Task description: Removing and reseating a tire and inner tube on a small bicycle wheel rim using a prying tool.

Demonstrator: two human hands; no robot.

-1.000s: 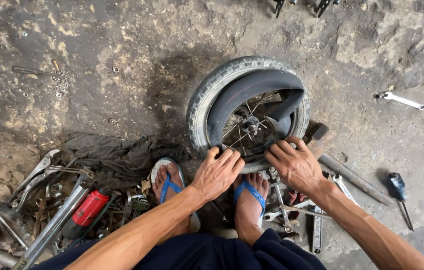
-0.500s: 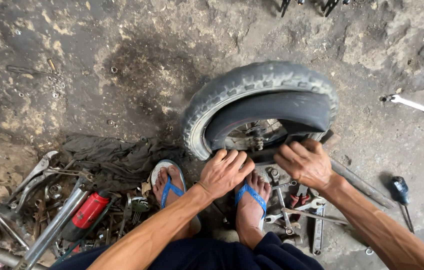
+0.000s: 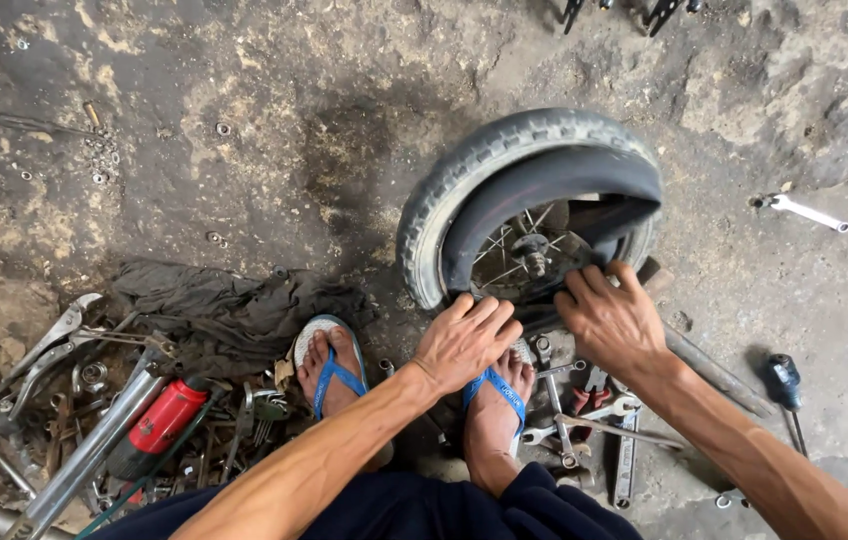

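Both hands press down on the near rim of the tyre (image 3: 464,190) standing tilted on the floor just beyond the sandalled feet, the left hand (image 3: 464,343) flat and the right hand (image 3: 612,318) curled over the inner tube (image 3: 554,185) to steady it.

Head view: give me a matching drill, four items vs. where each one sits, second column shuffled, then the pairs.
Items:
1. left hand
2. right hand
3. dark rag
4. lone wrench

Places:
A. on the concrete far to the right, apart from the other tools
B. on the near edge of the tyre, above the sandalled right foot
C. crumpled on the floor left of the wheel
D. gripping the tyre's lower right side, fingers curled into the opening

Pairs: 1-B, 2-D, 3-C, 4-A
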